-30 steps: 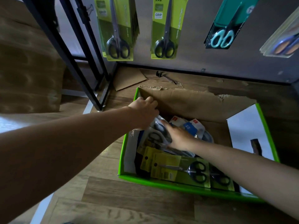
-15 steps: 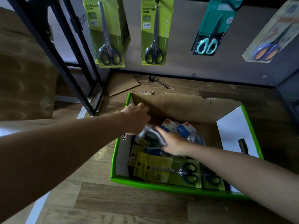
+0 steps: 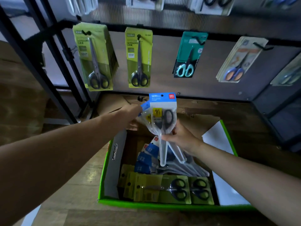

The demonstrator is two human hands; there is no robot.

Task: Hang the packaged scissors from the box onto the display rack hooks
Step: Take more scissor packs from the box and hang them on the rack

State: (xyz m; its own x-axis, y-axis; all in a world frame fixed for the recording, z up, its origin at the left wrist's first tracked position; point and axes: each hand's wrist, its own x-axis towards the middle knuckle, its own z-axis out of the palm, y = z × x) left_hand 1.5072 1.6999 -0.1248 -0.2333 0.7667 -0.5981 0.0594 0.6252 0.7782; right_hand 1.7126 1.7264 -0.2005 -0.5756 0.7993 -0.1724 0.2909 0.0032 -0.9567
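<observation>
Above the green box (image 3: 162,206), your right hand (image 3: 180,138) grips the blue-topped packaged scissors (image 3: 162,115) near their middle, and your left hand (image 3: 131,115) holds their upper left edge. They stand upright below the display rack hooks (image 3: 200,41), apart from them.

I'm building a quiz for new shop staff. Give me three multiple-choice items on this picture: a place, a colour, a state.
1. Where is the gripped bundle of blue-topped packs?
A. on a hook
B. above the green box
C. on the floor
2. What colour are the handles in the hanging teal pack?
A. pale turquoise
B. red
C. black
3. What is the right hand doing?
A. flat on the floor
B. pulling a hook
C. gripping the bundle
Answers: 1 B, held over the box; 2 A, pale turquoise loops show; 3 C, fingers curl round it.
</observation>
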